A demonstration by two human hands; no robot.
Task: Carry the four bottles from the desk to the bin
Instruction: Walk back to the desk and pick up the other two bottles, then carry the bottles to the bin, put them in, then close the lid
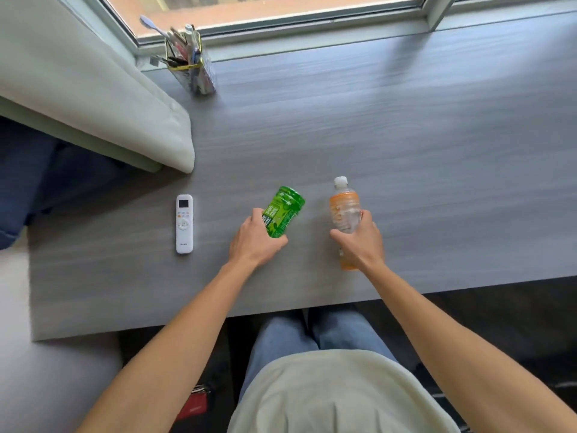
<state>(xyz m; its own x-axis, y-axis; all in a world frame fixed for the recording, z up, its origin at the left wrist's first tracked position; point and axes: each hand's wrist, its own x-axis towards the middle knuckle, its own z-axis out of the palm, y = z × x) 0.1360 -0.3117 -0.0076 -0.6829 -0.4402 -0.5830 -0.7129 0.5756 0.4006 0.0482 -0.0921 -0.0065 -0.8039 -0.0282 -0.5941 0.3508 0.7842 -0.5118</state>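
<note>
Two bottles show on the grey desk [406, 145]. My left hand [254, 239] is wrapped around a green-labelled bottle [284, 207], which tilts away from me to the right. My right hand [362, 242] grips a clear bottle with an orange label and white cap [343, 207], standing nearly upright near the desk's front edge. Both hands are closed on the lower halves of their bottles. No other bottles and no bin are in view.
A white remote control [184, 224] lies left of the green bottle. A pen holder [190, 64] full of pens stands at the back by the window. A pale cushion [103, 98] overhangs the desk's left side. My legs are under the front edge.
</note>
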